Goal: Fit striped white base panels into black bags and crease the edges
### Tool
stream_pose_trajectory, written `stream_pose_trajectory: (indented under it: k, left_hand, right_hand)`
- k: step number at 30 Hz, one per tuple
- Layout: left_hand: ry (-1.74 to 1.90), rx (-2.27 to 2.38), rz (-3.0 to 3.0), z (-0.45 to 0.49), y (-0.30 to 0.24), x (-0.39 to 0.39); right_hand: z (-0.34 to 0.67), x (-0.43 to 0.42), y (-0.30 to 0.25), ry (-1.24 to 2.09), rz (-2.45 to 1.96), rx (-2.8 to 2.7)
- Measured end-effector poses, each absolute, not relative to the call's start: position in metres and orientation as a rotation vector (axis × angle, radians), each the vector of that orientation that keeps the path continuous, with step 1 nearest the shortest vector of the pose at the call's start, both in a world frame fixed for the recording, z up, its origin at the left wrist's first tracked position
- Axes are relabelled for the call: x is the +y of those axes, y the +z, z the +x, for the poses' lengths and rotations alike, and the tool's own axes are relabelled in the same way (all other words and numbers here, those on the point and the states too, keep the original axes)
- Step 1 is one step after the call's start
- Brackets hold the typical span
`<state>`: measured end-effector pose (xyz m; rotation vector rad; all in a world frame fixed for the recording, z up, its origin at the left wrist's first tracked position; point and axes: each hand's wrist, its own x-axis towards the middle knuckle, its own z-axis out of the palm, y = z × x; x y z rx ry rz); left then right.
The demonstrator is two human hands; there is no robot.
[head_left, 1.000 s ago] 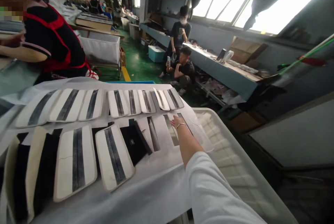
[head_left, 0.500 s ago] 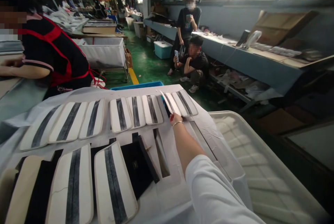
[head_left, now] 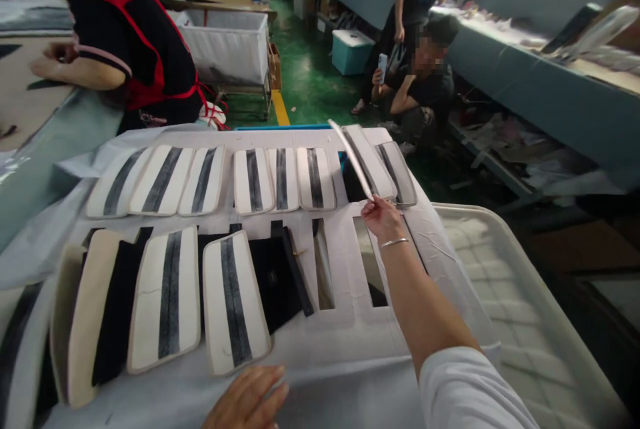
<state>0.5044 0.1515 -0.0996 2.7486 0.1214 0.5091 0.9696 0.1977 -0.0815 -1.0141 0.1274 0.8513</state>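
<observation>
My right hand (head_left: 381, 216) reaches to the far right of the table and pinches the near end of a cream panel with a dark centre stripe (head_left: 353, 158), which stands lifted on its edge. Two like panels (head_left: 385, 165) lie flat just right of it. My left hand (head_left: 250, 399) rests at the table's near edge with its fingers laid flat on the white cover sheet (head_left: 320, 375). More striped panels (head_left: 280, 179) lie in a row along the far side, and larger ones (head_left: 234, 299) lie closer to me, beside a black piece (head_left: 273, 279).
A white plastic tray (head_left: 505, 302) stands to the right of the table. A person in black with a red apron (head_left: 135, 35) works at the bench on the left. Two people (head_left: 425, 75) are in the green-floored aisle beyond, near a teal box (head_left: 353, 52) and a white bin (head_left: 225, 45).
My right hand has taken hold of the far-right panel's near end and lifted it onto its edge. My left hand has come into view at the near edge. The view has tilted downward.
</observation>
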Motion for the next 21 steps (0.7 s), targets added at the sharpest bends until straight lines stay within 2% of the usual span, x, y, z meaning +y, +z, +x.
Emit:
stream_pose_trajectory:
  k: [3, 8, 13, 16, 21]
  left_hand:
    - [0.404, 0.181, 2.776, 0.529, -0.100, 0.161]
    - [-0.059, 0.244, 2.713, 0.595, -0.098, 0.172]
    - [-0.375, -0.039, 2.626, 0.654, -0.124, 0.157]
    - [-0.484, -0.182, 2.638, 0.671, -0.142, 0.142]
    - [-0.499, -0.145, 2.633, 0.673, -0.156, 0.139]
  right_hand:
    - [0.958, 0.198, -0.086, 0.891, -0.960, 0.131]
    - [0.963, 0.202, -0.091, 0.836, -0.920, 0.142]
    - [0.985, 0.230, -0.064, 0.856, -0.999, 0.153]
    - [0.982, 0.238, -0.048, 0.832, -1.006, 0.094]
    - [0.960, 0.214, -0.047, 0.835, -1.065, 0.028]
